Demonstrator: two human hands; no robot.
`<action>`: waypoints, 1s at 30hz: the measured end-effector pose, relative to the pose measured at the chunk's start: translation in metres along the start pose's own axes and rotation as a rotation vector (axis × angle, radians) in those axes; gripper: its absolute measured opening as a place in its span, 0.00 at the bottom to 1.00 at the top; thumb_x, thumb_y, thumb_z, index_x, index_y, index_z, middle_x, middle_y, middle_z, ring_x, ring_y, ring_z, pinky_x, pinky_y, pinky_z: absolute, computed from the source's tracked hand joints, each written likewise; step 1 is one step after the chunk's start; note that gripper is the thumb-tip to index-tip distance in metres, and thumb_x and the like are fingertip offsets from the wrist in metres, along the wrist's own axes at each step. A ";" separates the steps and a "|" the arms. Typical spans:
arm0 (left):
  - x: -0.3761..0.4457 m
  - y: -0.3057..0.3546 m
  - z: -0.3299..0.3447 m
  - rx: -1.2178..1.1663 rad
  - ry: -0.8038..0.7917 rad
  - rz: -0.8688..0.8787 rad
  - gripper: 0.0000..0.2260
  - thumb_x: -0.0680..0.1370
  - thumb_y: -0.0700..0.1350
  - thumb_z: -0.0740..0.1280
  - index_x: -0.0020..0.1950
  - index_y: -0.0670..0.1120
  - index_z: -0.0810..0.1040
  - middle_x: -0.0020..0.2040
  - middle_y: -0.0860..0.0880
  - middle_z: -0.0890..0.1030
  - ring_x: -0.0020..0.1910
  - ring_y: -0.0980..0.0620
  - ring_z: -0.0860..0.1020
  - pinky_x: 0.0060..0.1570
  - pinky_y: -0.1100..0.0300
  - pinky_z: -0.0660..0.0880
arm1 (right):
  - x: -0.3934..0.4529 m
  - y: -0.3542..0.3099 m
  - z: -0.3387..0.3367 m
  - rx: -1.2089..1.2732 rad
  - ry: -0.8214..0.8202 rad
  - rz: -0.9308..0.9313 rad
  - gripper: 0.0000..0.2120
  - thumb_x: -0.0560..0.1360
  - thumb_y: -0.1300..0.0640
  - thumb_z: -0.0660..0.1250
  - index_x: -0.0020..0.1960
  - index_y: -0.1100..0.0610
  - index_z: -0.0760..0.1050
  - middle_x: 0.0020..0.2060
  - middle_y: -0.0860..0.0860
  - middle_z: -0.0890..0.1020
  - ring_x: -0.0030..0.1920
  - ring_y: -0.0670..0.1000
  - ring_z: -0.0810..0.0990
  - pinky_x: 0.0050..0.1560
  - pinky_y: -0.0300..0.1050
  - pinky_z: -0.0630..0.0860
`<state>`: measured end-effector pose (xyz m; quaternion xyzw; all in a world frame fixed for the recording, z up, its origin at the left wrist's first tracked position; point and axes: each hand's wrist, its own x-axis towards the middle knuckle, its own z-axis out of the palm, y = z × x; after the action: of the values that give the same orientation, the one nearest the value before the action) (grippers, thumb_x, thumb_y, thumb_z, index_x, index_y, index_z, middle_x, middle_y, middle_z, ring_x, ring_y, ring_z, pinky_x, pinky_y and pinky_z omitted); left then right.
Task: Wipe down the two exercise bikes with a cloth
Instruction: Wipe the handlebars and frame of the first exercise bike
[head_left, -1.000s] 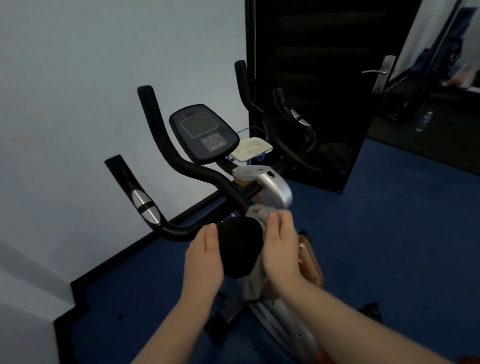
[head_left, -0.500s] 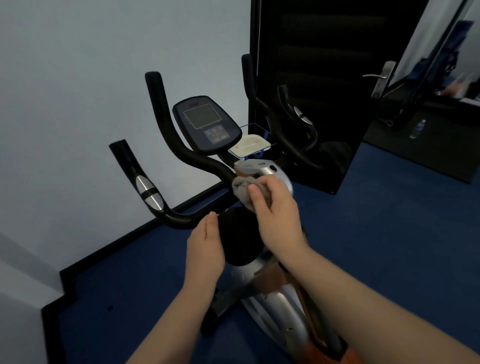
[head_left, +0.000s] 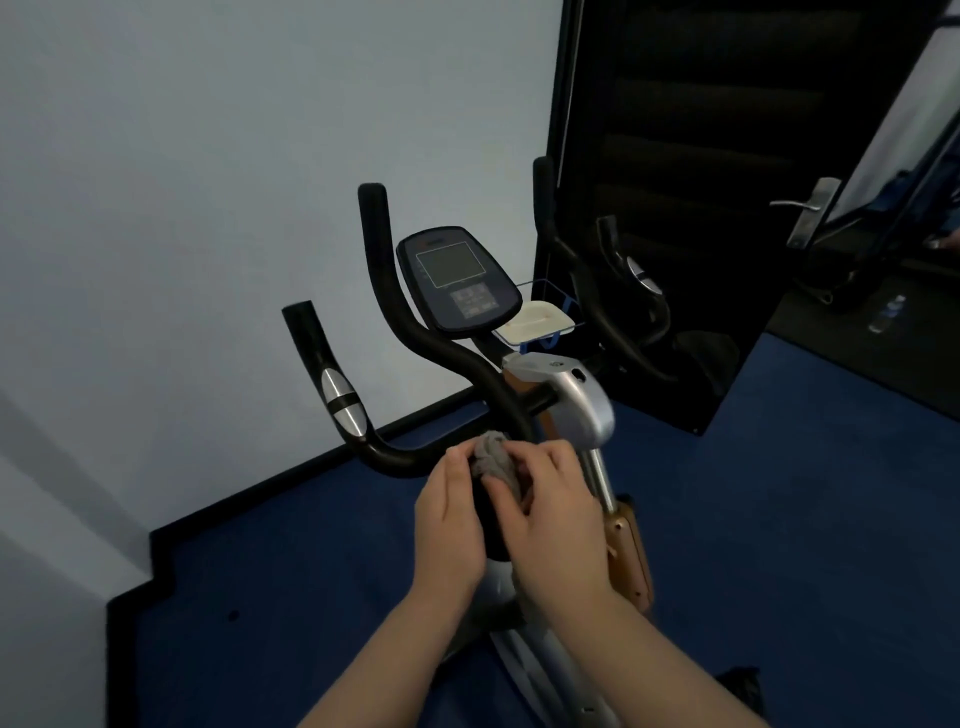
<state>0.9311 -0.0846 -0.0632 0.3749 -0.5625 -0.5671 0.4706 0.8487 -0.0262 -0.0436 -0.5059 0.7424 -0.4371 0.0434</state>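
Wiping is judged to be under way at the near end of the exercise bike (head_left: 582, 410), where a bunched grey cloth (head_left: 491, 460) is pinched in the curled fingers of the right hand (head_left: 550, 514) and pressed onto the top of a black rounded part, probably the saddle nose, though it cannot be identified with certainty. The left hand (head_left: 451, 525) is laid against the left side of that part with nearly straight fingers; nothing is gripped by it.

Possible faults:
- Coverage may be lost. The cloth is wadded small, so only a narrow strip is cleaned per pass, and the underside may be missed.
- The cloth may be snagged or dropped where the black handlebar (head_left: 441, 353) crosses just beyond it.
- The console (head_left: 457, 280), well beyond the hands at the far end of the bike, may be left untreated; its keys could be pressed by hard rubbing.
- The second bike cannot be confirmed: only a dark reflection (head_left: 628, 291) in the mirror panel is seen.
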 end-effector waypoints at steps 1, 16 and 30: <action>0.000 -0.001 0.000 -0.005 0.016 0.005 0.20 0.82 0.55 0.51 0.57 0.51 0.81 0.51 0.52 0.84 0.54 0.56 0.81 0.54 0.64 0.75 | -0.003 0.002 0.001 0.006 -0.007 0.000 0.15 0.76 0.48 0.66 0.62 0.49 0.76 0.50 0.41 0.72 0.43 0.41 0.76 0.44 0.37 0.77; -0.001 0.007 -0.006 0.106 -0.080 -0.012 0.18 0.77 0.59 0.58 0.60 0.54 0.80 0.56 0.55 0.83 0.56 0.62 0.79 0.55 0.65 0.76 | -0.023 0.060 -0.009 -0.089 0.017 -0.233 0.21 0.79 0.42 0.56 0.70 0.43 0.69 0.75 0.44 0.63 0.76 0.45 0.55 0.70 0.52 0.57; 0.008 0.075 -0.017 0.337 -0.203 0.203 0.17 0.68 0.61 0.69 0.54 0.57 0.82 0.56 0.63 0.80 0.56 0.65 0.77 0.54 0.63 0.77 | 0.048 0.015 -0.076 0.438 -0.373 -0.237 0.03 0.77 0.51 0.68 0.49 0.48 0.74 0.43 0.41 0.79 0.45 0.41 0.79 0.41 0.30 0.73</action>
<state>0.9537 -0.0912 0.0109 0.3307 -0.7288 -0.4496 0.3967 0.7766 -0.0167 0.0104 -0.6390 0.5458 -0.4883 0.2353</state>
